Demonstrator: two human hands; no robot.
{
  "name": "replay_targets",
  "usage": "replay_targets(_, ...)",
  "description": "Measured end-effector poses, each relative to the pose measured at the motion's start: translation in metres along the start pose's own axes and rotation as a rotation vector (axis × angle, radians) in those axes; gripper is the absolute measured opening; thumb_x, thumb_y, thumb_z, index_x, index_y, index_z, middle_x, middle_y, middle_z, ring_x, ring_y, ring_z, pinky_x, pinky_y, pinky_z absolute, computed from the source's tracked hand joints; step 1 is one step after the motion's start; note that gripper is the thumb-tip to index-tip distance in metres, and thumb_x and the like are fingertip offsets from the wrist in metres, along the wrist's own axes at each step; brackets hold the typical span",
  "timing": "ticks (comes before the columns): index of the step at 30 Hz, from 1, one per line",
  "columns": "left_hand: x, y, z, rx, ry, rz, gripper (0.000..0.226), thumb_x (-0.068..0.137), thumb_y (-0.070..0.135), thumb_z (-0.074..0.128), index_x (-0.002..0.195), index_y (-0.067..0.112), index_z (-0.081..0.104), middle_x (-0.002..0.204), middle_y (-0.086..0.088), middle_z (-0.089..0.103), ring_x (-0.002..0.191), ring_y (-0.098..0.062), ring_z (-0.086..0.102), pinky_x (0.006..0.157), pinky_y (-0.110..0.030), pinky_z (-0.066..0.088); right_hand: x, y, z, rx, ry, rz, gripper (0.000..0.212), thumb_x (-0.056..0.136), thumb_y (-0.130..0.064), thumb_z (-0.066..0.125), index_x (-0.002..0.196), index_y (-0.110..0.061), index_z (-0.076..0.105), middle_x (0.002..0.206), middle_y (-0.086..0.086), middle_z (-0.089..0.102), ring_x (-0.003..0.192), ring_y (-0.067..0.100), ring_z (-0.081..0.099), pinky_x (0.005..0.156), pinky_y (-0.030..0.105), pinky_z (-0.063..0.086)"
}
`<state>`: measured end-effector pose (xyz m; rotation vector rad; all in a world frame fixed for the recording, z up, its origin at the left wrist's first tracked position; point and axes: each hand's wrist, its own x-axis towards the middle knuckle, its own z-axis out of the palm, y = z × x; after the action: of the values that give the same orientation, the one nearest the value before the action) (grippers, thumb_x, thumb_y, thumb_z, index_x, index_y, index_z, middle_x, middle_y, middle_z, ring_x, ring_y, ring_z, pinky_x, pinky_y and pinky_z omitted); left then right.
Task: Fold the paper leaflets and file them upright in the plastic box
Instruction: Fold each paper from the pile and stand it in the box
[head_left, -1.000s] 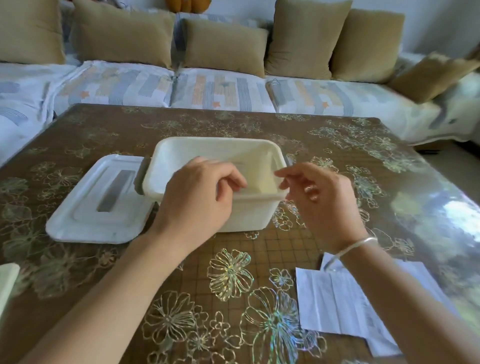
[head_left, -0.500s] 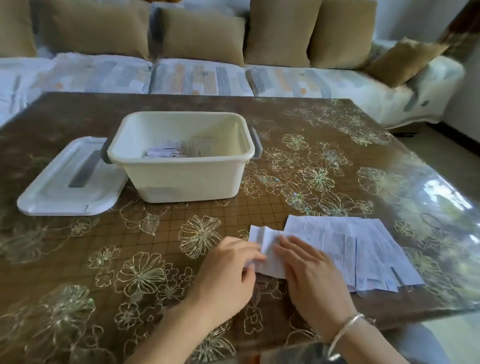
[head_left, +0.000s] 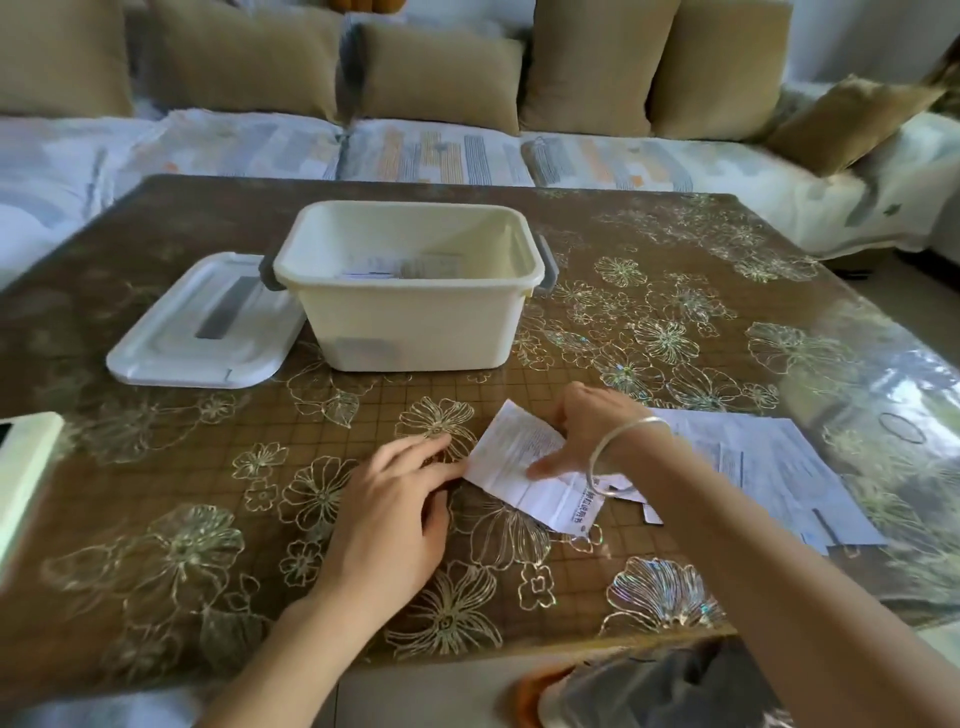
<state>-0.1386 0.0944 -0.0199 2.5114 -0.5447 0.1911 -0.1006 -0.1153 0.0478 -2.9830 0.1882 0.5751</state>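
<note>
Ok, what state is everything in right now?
plastic box: open, a few leaflets inside
lid: off, lying flat left of the box
leaflet: single sheet, askew between both hands
stack of leaflets: unfolded, flat, at right
left hand: open, fingertips at the leaflet's left corner
right hand: pinches the leaflet's right edge

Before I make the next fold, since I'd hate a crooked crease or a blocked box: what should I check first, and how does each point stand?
1. Leaflet lying on the table: ok.
2. Both hands on it: ok; the left hand touches its left edge, the right hand holds its right side.
3. Edges lined up: cannot tell; the right hand covers them.
4. Plastic box open: ok; the lid lies beside it.
5. Room in the box: ok; the filed leaflets sit low inside.
</note>
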Motion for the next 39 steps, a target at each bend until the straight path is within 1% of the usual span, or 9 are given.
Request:
replay_targets(7, -0.005, -0.007, 0.007, -0.021, 0.074, 0.070, 0.038, 0.090, 0.010, 0.059, 0.123, 0.027, 0.066, 0.139, 0.013, 0.053, 0.133, -0.008, 0.039, 0.112, -0.028, 0.025, 0.008, 0.002, -0.009, -0.021, 0.040, -0.032, 0.043, 0.073, -0.053, 0.073, 0.063, -0.016, 0.053, 0.066, -0.004, 0.053, 0.059, 0.012, 0.047, 0.052, 0.025, 0.037)
replay_targets(11, -0.005, -0.005, 0.006, -0.125, 0.130, 0.073, 0.048, 0.088, 0.010, 0.063, 0.134, 0.021, 0.055, 0.136, 0.010, 0.053, 0.126, -0.004, 0.047, 0.108, -0.026, 0.039, 0.001, 0.010, -0.009, 0.156, 0.058, -0.094, 0.027, 0.081, -0.037, 0.071, 0.081, -0.011, 0.073, 0.074, 0.001, 0.067, 0.063, 0.012, 0.053, 0.061, 0.026, 0.051)
replay_targets(14, -0.006, -0.003, -0.004, -0.366, 0.207, -0.068, 0.067, 0.082, 0.029, 0.071, 0.141, 0.022, 0.041, 0.131, 0.017, 0.050, 0.094, 0.001, 0.063, 0.083, -0.003, 0.043, -0.012, 0.009, -0.004, 0.477, 0.095, -0.143, 0.021, 0.085, -0.026, 0.069, 0.083, -0.005, 0.073, 0.063, 0.002, 0.061, 0.050, 0.009, 0.047, 0.043, 0.015, 0.038)
replay_targets(17, -0.005, 0.006, -0.020, -0.587, 0.171, -0.227, 0.067, 0.076, 0.045, 0.070, 0.136, 0.033, 0.043, 0.119, 0.024, 0.058, 0.065, -0.006, 0.063, 0.068, -0.019, 0.055, -0.028, 0.002, 0.003, 0.827, 0.164, -0.194, 0.014, 0.084, -0.022, 0.070, 0.073, -0.013, 0.069, 0.053, -0.005, 0.061, 0.047, 0.008, 0.050, 0.049, 0.018, 0.043)
replay_targets(20, -0.002, 0.015, -0.035, -0.686, 0.145, -0.261, 0.029, 0.083, 0.032, 0.070, 0.111, 0.030, 0.062, 0.100, 0.018, 0.070, 0.051, -0.009, 0.054, 0.050, -0.022, 0.051, -0.041, -0.014, 0.015, 1.121, 0.227, -0.269, 0.010, 0.080, -0.018, 0.071, 0.076, -0.009, 0.068, 0.066, 0.002, 0.070, 0.056, 0.007, 0.062, 0.057, 0.019, 0.054)
replay_targets(23, -0.002, 0.016, -0.044, -0.686, 0.183, -0.228, 0.008, 0.086, 0.025, 0.068, 0.094, 0.025, 0.070, 0.079, 0.014, 0.072, 0.060, -0.006, 0.062, 0.060, -0.019, 0.051, -0.046, -0.020, 0.033, 1.290, 0.304, -0.328, 0.029, 0.069, -0.033, 0.072, 0.080, -0.006, 0.068, 0.077, 0.009, 0.073, 0.075, 0.023, 0.071, 0.076, 0.036, 0.059)
replay_targets(26, -0.009, 0.009, -0.045, -0.638, 0.154, -0.182, 0.003, 0.086, 0.022, 0.069, 0.087, 0.024, 0.071, 0.082, 0.013, 0.072, 0.079, -0.005, 0.067, 0.070, -0.013, 0.050, -0.049, -0.022, 0.054, 1.236, 0.383, -0.321, 0.041, 0.070, -0.056, 0.067, 0.071, -0.015, 0.067, 0.068, 0.007, 0.069, 0.076, 0.038, 0.067, 0.076, 0.052, 0.056)
replay_targets(32, -0.027, -0.004, -0.026, -0.342, 0.159, -0.127, 0.026, 0.085, 0.042, 0.064, 0.065, 0.025, 0.061, 0.060, 0.013, 0.057, 0.063, -0.011, 0.056, 0.057, -0.022, 0.042, -0.053, -0.019, 0.086, 0.526, 0.699, -0.236, 0.045, 0.081, -0.063, 0.053, 0.055, -0.027, 0.044, 0.056, -0.010, 0.049, 0.061, 0.006, 0.046, 0.049, 0.026, 0.037)
replay_targets(39, -0.033, -0.012, -0.009, -0.051, 0.269, -0.100, 0.026, 0.074, 0.051, 0.057, 0.061, 0.028, 0.057, 0.088, 0.022, 0.059, 0.089, -0.008, 0.046, 0.076, -0.024, 0.029, -0.051, -0.025, 0.094, 0.357, 0.715, -0.208, 0.039, 0.076, -0.065, 0.053, 0.059, -0.031, 0.045, 0.063, -0.013, 0.045, 0.065, 0.006, 0.042, 0.046, 0.018, 0.027)
